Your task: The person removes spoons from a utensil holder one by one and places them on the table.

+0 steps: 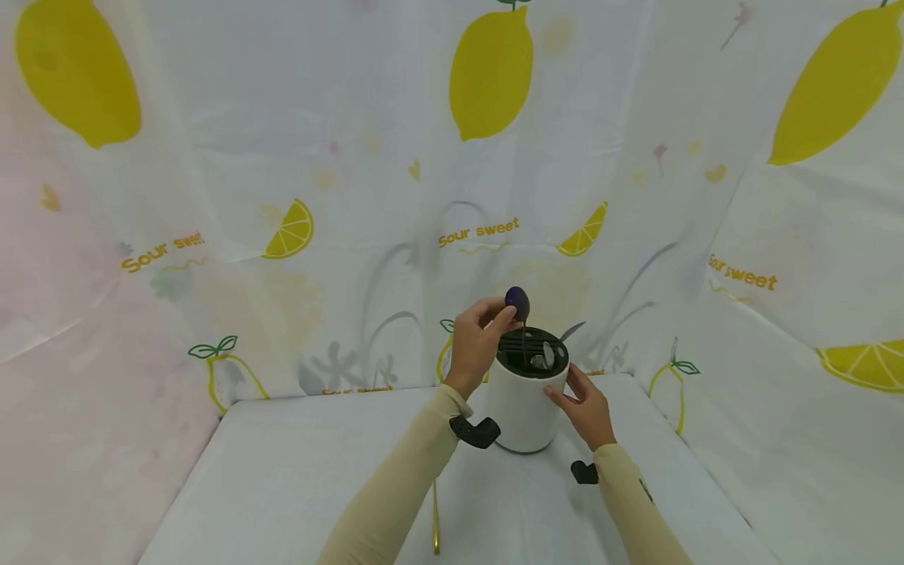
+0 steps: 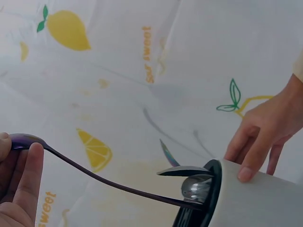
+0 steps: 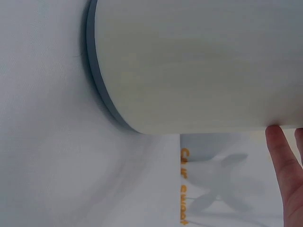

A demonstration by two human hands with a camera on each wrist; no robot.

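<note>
My left hand (image 1: 475,345) pinches a dark purple spoon (image 1: 518,304) by its bowl. The spoon's handle points down into the slotted black top of a white cylindrical utensil holder (image 1: 524,412); in the left wrist view the handle (image 2: 113,184) reaches into that top. My right hand (image 1: 589,408) rests on the holder's right side near the rim, thumb in front and fingers farther round. Straight fingers (image 3: 281,161) touch the holder's wall (image 3: 189,75) in the right wrist view. A silver spoon (image 2: 195,188) and other utensils stick out of the holder.
A thin gold utensil handle (image 1: 435,526) lies on the white table (image 1: 282,471), partly hidden by the left forearm. A knife-like blade (image 1: 572,331) leans out behind the holder. Lemon-printed cloth (image 1: 381,196) hangs behind and at both sides.
</note>
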